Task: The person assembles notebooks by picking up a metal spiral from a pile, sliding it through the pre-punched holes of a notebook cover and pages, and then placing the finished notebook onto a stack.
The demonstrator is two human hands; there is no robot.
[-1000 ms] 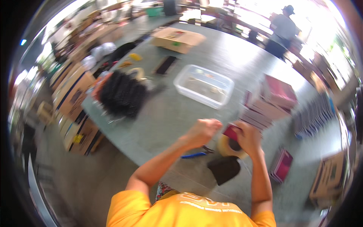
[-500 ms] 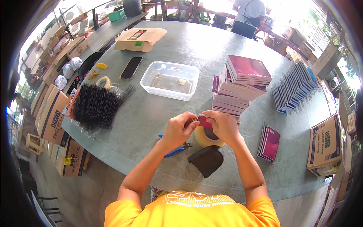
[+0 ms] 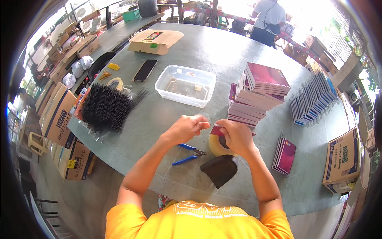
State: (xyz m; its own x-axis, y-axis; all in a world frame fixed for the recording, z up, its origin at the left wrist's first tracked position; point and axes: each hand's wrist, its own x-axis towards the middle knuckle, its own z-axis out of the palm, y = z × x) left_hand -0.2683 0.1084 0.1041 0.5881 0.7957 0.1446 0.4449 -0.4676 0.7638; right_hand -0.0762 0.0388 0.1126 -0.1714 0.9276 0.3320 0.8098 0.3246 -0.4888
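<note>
My right hand (image 3: 237,136) grips a small maroon-covered notebook (image 3: 216,130) by its edge, over a roll of tape (image 3: 215,146). To its left, my left hand (image 3: 186,128) is closed in a pinch, a small gap from the notebook. Whatever lies between those fingertips is too small to make out. Below the hands are pliers with blue handles (image 3: 186,160) and a dark curved piece (image 3: 219,170). A tall stack of maroon notebooks (image 3: 266,79) rises beyond my right hand. More maroon notebooks (image 3: 285,157), spiral-bound, lie to the right.
Black spiral coils (image 3: 106,107) are heaped at the left. A clear plastic tub (image 3: 184,101), a phone (image 3: 145,70) and an open cardboard box (image 3: 156,41) sit farther back. Blue spiral notebooks (image 3: 312,100) and a carton (image 3: 341,161) line the right. Another person (image 3: 268,20) stands beyond the table.
My left hand has drawn away from the notebook to the left, opening a gap. My right hand still holds it. The whole view has shifted slightly.
</note>
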